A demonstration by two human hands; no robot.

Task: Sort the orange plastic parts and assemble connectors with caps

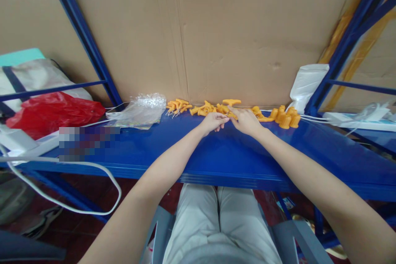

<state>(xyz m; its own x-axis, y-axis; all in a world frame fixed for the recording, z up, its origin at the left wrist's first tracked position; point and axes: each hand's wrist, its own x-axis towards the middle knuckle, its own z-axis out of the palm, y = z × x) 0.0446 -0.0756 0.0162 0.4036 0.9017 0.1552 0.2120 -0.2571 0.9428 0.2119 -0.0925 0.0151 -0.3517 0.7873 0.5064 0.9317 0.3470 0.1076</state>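
My left hand (214, 123) is closed in a pinch, its fingertips meeting those of my right hand (246, 121) above the blue shelf surface. What the left fingers hold is too small to make out. My right hand is also closed at the thumb and forefinger, with a bit of orange showing near the tips; the piece itself is mostly hidden. Just behind both hands lies a row of orange plastic T-shaped handles (231, 102). Left of them is a bunch of orange handles with metal spirals (178, 106). Several orange tapered caps (285, 119) stand to the right.
Clear plastic bags (144, 111) lie left of the orange parts, and a red plastic bag (57, 112) is farther left. A white cable (89, 211) loops over the front edge. A cardboard sheet (235, 37) backs the blue shelf (148, 148). A white pouch (309, 84) leans at right.
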